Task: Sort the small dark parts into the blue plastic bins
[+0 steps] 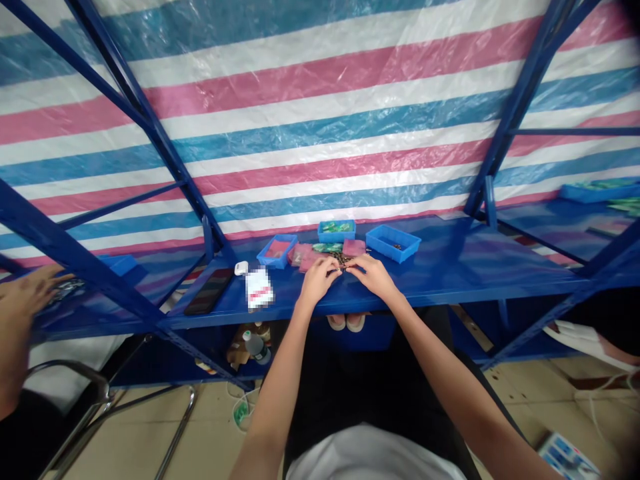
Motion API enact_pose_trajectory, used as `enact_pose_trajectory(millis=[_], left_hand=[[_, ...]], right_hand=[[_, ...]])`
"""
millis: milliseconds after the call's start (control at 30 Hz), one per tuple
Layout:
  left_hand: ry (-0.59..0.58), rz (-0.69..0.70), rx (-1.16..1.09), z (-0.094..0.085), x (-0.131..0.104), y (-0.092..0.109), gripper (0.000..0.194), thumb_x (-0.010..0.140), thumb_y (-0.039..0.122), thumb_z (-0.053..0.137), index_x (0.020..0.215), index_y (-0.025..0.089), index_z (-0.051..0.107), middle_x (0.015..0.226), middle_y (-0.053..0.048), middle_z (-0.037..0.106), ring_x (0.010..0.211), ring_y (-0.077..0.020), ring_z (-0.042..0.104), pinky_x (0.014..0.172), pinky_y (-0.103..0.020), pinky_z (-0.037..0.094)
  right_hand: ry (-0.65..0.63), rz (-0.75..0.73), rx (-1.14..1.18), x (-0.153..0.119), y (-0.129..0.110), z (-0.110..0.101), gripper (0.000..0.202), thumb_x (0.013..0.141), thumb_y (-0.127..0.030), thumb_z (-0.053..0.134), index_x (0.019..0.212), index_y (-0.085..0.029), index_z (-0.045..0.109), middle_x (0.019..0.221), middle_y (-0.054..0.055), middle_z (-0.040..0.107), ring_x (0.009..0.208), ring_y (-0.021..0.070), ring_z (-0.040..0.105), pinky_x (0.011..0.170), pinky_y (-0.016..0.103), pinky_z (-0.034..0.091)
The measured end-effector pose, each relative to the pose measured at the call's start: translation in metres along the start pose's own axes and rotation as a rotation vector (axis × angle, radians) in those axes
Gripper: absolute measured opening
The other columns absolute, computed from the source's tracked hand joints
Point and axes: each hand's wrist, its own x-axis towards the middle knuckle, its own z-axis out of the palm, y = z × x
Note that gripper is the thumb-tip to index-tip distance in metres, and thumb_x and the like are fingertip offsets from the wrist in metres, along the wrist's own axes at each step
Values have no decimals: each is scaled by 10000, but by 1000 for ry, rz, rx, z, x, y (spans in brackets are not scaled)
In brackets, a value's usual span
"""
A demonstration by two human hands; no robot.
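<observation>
At the front of the blue shelf, my left hand and my right hand face each other with their fingertips pinched close together. Between them is something small and dark, too tiny to name. Just beyond the fingertips lies a small pile of brownish bead-like pieces. Pink plastic packets lie beside the pile on the left, and another pink packet sits behind it. A blue tray holding green packets stands at the back.
A blue tray with pink contents stands left; another blue tray with a few small pieces stands right. A black phone, white case and blurred white packet lie left. Blue posts frame the shelf. Another person's hand is far left.
</observation>
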Motion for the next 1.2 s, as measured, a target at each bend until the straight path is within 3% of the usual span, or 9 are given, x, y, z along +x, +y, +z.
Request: enact_pose_trajectory(millis=[367, 567, 800, 1100, 1200], left_hand=[[-35, 42, -15, 0, 0, 2, 154, 876, 275, 683, 1029, 255, 669, 984, -24, 632, 1028, -178, 633, 937, -291, 516], [-43, 64, -73, -1, 1, 0, 125, 868, 263, 691, 993, 248, 696, 980, -30, 656, 1059, -188, 605, 974, -326, 523], [9, 53, -192, 4, 0, -8, 138, 855, 267, 711, 985, 223, 702, 1021, -23, 586, 891, -127, 664, 926, -287, 564], [5, 52, -134, 3, 0, -6, 125, 858, 284, 711, 968, 226, 708, 1007, -26, 605, 900, -138, 661, 920, -289, 555], [-19, 50, -75, 0, 0, -2, 130, 862, 263, 702, 991, 244, 707, 983, -26, 647, 976, -167, 640, 932, -304, 538]], right_hand=[[-61, -19, 17, 1, 4, 3, 150, 931, -236, 583, 993, -244, 719, 983, 50, 734, 961, 219, 671, 893, 363, 519], [-48, 51, 79, 1, 2, -1, 127, 907, -251, 614, 957, -243, 730, 958, 39, 750, 902, 218, 695, 839, 351, 531], [-33, 83, 144, 1, 2, -2, 102, 894, -277, 638, 912, -242, 732, 932, 32, 757, 887, 220, 701, 829, 347, 530], [-56, 74, 156, 1, 6, 0, 107, 892, -307, 643, 907, -242, 727, 941, 29, 758, 892, 222, 700, 834, 347, 524], [11, 104, 146, 0, 6, 1, 145, 898, -348, 629, 931, -242, 723, 953, 35, 754, 880, 222, 695, 814, 347, 529]])
